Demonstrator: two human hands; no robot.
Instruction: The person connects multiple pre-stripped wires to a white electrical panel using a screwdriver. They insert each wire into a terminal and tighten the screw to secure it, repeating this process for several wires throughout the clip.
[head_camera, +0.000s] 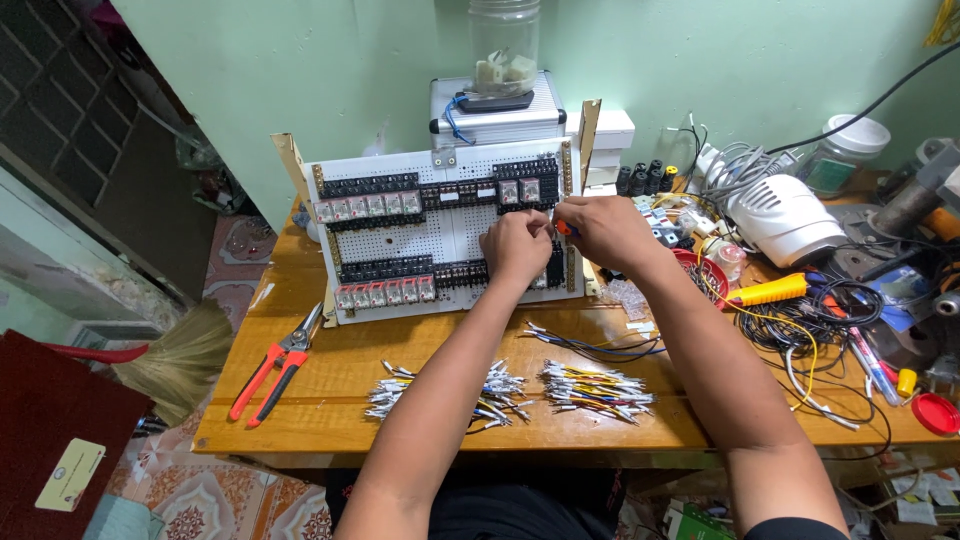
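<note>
At the far left, about nine o'clock from your hands, a straw broom leans beside the wooden tabletop. On the tabletop near its left edge lie red-handled cutters, blades pointing toward the panel. At twelve o'clock from the cutters stands the white perforated panel, propped nearly upright and carrying rows of black terminal blocks and clear relays. Behind it, at twelve o'clock, sits a silver case with a clear plastic jar on top. Your left hand is curled against the right part of the panel, fingers bent closed on something small; what it grips cannot be made out. Just beside it at three o'clock, your right hand is closed around a small screwdriver with an orange-and-blue tip end showing, held to the panel's right edge. At six o'clock from both hands, two bundles of short ferruled wires lie on the tabletop between your forearms, with a few loose dark wires just above them. Further right, at three o'clock, a white plastic housing, a yellow-handled tool and tangled cables crowd the tabletop, and a red lid lies near the right edge.
</note>
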